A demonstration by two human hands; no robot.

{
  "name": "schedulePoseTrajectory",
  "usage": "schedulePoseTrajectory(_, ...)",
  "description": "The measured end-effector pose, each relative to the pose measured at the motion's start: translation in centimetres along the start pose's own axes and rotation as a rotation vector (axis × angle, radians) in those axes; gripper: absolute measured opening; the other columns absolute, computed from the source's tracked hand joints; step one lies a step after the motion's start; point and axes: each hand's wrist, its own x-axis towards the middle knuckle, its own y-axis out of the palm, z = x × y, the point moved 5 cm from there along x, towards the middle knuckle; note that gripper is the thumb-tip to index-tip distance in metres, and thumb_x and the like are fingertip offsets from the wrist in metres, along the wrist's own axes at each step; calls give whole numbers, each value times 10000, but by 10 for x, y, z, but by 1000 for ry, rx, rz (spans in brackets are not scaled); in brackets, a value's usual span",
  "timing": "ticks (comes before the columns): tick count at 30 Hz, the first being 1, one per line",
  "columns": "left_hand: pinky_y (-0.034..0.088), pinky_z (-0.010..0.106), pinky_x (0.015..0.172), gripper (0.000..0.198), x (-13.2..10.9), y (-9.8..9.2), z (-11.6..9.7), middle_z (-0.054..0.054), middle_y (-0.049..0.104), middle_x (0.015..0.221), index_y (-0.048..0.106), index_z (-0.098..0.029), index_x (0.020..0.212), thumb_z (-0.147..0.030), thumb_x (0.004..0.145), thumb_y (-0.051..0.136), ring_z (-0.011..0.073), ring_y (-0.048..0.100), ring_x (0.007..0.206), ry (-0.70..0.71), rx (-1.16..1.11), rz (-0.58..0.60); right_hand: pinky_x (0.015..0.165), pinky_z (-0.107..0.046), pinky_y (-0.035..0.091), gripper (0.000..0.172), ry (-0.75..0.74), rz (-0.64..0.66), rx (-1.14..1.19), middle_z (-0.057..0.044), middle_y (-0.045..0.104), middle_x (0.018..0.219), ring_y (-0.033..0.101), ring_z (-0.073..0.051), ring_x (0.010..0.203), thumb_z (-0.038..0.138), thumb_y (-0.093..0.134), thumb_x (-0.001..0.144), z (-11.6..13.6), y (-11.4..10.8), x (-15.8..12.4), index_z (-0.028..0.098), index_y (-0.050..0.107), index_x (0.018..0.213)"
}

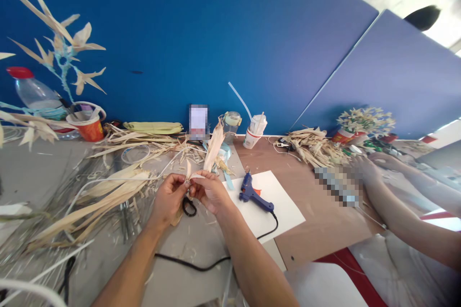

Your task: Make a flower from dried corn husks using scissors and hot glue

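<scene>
My left hand (167, 199) and my right hand (212, 192) meet above the near table, fingertips pinched together on a small pale strip of corn husk (188, 169). A broader husk leaf (215, 146) rises just behind my right hand. Under my hands shows a black loop like a scissors handle (189, 206), the rest of it hidden. To the right, a blue hot glue gun (254, 194) with an orange trigger lies on a white sheet (284, 206). Long dried husks (104, 196) spread out left of my left hand.
A black cord (190, 265) crosses the table under my forearms. Along the blue partition (216, 33) stand a red cup (90, 127), a phone (199, 122), a jar (231, 122) and a white cup (254, 134). A co-worker's arms (396, 201) are at the right.
</scene>
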Motion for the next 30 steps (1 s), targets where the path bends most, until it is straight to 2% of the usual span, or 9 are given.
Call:
schedulePoseTrajectory(7, 452, 264, 655, 315, 1, 3, 8, -17, 641, 669, 573, -175, 750, -343, 619, 805, 128, 579, 629, -102, -78, 131, 415, -174, 409, 211, 25, 23, -9, 49, 590, 507, 491, -56, 389, 248, 771, 636, 6, 0, -3, 157, 584, 675)
schedulePoseTrajectory(14, 465, 272, 644, 296, -1, 6, 10, -19, 633, 653, 565, -180, 745, -320, 639, 803, 135, 594, 626, -132, -114, 230, 421, -171, 420, 253, 67, 52, -104, 39, 601, 507, 478, -48, 382, 280, 792, 590, 12, 0, -6, 148, 583, 645)
schedulePoseTrajectory(22, 462, 262, 648, 316, -4, 9, 6, -10, 659, 657, 561, -179, 754, -338, 635, 807, 132, 596, 626, -159, -156, 236, 450, -169, 428, 199, 36, 115, -160, 25, 605, 514, 475, -45, 404, 262, 753, 628, 14, 4, -8, 140, 596, 625)
schedulePoseTrajectory(30, 469, 285, 660, 295, -4, 7, 7, -7, 649, 666, 564, -181, 774, -332, 658, 788, 146, 601, 633, -153, -129, 250, 452, -170, 411, 174, 48, 74, -194, 31, 581, 482, 466, -48, 411, 258, 716, 614, 15, 6, -11, 152, 579, 600)
